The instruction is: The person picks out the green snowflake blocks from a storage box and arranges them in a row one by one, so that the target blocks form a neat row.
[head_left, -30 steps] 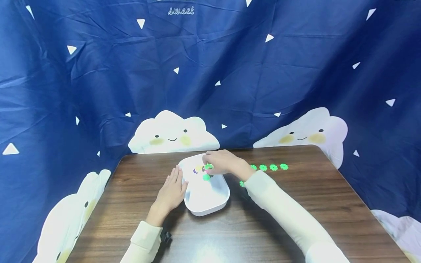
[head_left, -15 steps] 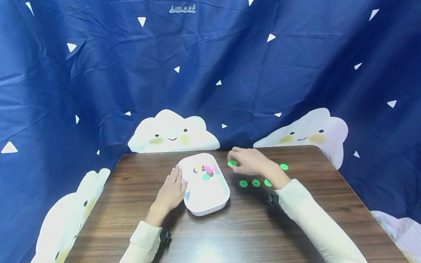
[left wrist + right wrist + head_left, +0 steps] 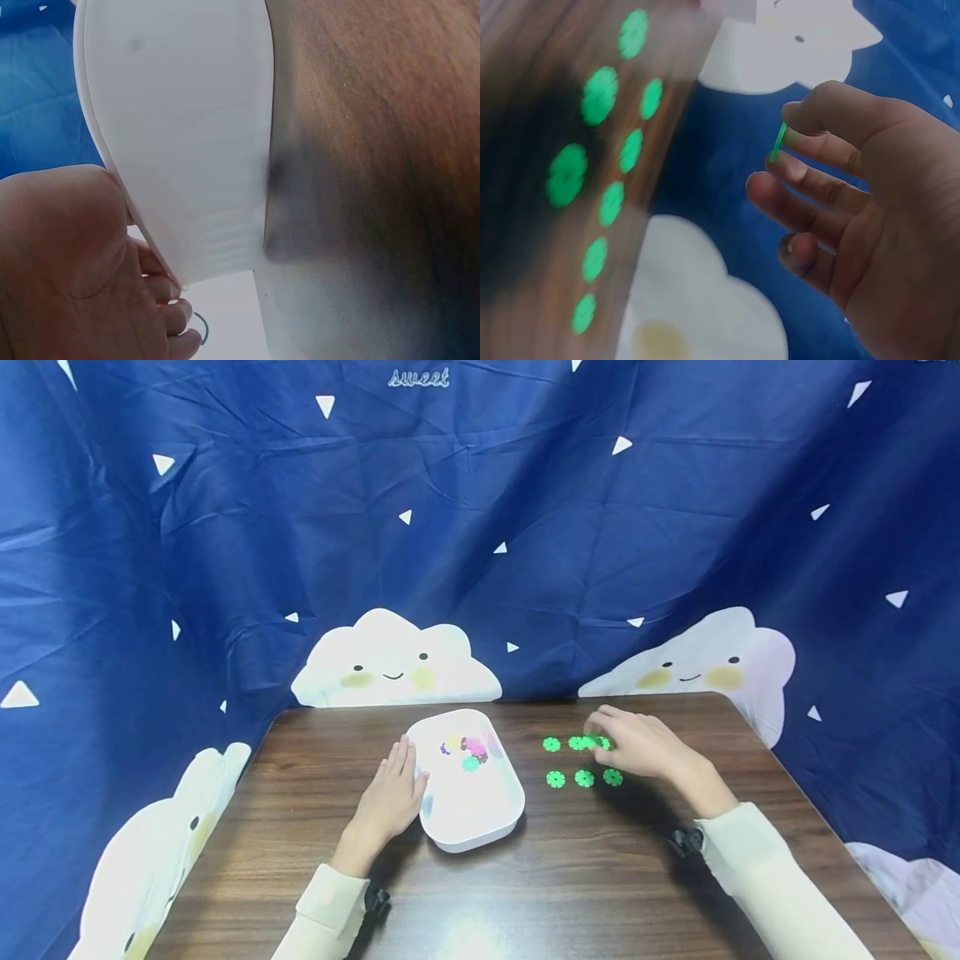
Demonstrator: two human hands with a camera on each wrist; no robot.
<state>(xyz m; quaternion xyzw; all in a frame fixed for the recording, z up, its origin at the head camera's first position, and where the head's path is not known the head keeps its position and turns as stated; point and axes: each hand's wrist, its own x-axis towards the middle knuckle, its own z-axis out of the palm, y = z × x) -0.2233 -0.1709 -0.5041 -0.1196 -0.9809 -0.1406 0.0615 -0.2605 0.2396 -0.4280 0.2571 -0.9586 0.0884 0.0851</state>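
Green flower-shaped disc (image 3: 780,142) sits pinched edge-on between the thumb and forefinger of the right hand (image 3: 636,745), whose other fingers (image 3: 799,207) curl loosely beneath it. In the head view that hand hovers low over the brown wooden table (image 3: 570,877), at the right end of the far row of green discs (image 3: 552,744). A near row of three more green discs (image 3: 584,777) lies just in front of the hand, close to it but apart. The right wrist view shows both rows blurred, running along the tabletop toward the back edge.

The left hand (image 3: 392,793) lies flat with its fingers straight and together, resting against the left wall of the white tray (image 3: 480,827); the left wrist view shows the palm (image 3: 67,270) against the tray's rim. Inside the tray, near its far end, lies a small heap of mixed coloured discs (image 3: 468,749), pink, green, yellow and purple.

The tray stands left of centre, well apart from the green rows. Bare wood lies between tray and discs, along the front edge, and to the right of the right hand up to the table's right edge. A blue cloth with white clouds (image 3: 390,664) hangs close behind the back edge and wraps both sides.
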